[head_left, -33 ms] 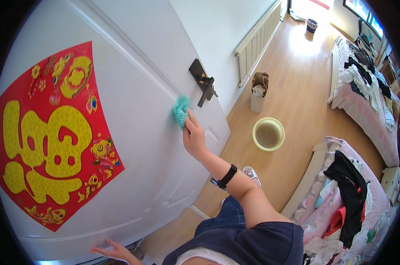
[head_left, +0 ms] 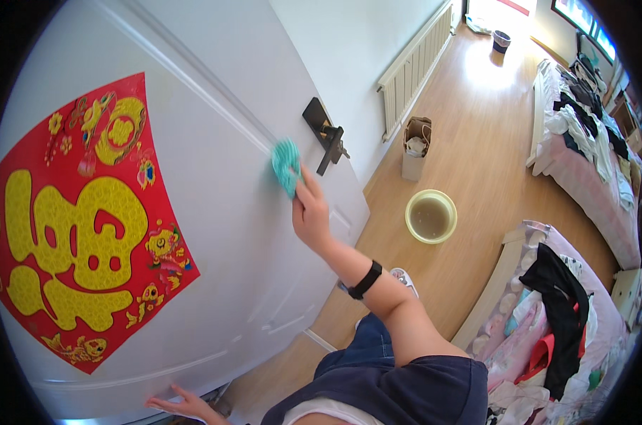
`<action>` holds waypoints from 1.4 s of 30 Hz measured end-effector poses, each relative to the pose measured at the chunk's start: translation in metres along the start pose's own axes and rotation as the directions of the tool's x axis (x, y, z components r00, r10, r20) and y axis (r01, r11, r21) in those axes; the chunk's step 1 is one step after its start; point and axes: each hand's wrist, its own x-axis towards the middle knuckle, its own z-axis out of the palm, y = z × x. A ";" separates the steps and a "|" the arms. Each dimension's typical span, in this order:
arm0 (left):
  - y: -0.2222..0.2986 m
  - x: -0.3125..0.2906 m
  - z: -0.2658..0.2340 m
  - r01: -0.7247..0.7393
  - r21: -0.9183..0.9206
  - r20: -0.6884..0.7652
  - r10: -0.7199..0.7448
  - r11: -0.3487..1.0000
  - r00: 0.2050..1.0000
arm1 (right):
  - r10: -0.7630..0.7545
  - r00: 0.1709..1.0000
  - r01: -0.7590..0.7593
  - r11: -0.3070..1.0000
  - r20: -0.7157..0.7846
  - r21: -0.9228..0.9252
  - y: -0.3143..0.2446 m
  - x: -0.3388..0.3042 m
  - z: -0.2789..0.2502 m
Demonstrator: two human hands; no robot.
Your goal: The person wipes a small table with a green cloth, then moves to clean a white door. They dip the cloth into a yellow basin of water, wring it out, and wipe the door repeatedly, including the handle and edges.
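One yellow character marks a red poster, left; mid-frame, the right hand clasps teal cloth; bottom left, the left hand splays.

A white radiator lines the wall, a paper bag near it on the wooden floor. Clothes lie heaped on the nearer bed, and a dark bin stands farther off.

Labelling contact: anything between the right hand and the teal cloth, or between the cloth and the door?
Nothing visible. The right hand holds the teal cloth directly, and the cloth appears to lie against the white door. The black door handle sits to its right, not in between.
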 end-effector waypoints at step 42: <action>0.100 0.069 0.043 0.003 0.331 0.091 -0.036 0.944 0.995 | -0.200 0.979 0.177 0.938 0.047 0.297 0.064 -0.007 0.023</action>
